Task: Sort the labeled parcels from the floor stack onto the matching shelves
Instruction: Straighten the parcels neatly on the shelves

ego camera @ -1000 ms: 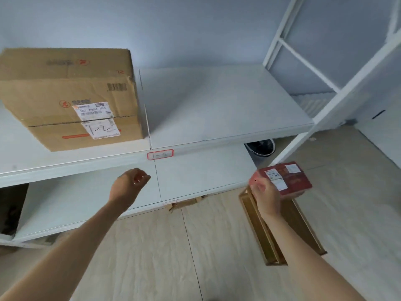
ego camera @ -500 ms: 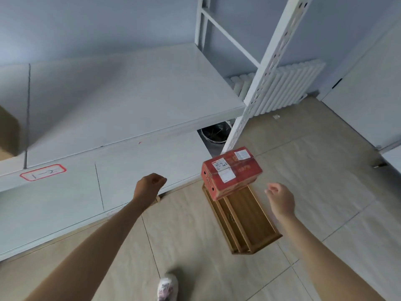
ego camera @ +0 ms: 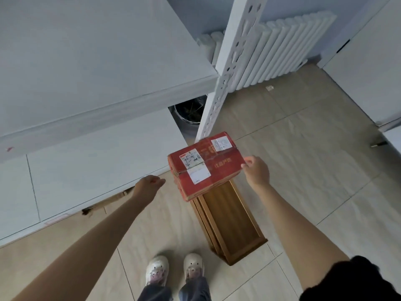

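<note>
Now the red parcel (ego camera: 206, 164) sits just left of the right hand (ego camera: 257, 170) — touching its fingertips.

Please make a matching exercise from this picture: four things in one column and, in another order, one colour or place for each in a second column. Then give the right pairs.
Things:
1. parcel
2. wooden box
3. radiator
4. shoes

Descriptions:
A. white, ribbed, against the wall behind the shelf post
B. red, with white labels on top
C. white, at the bottom edge of the view
D. brown, open, lying on the floor under the parcel

Pairs: 1-B, 2-D, 3-A, 4-C
</note>
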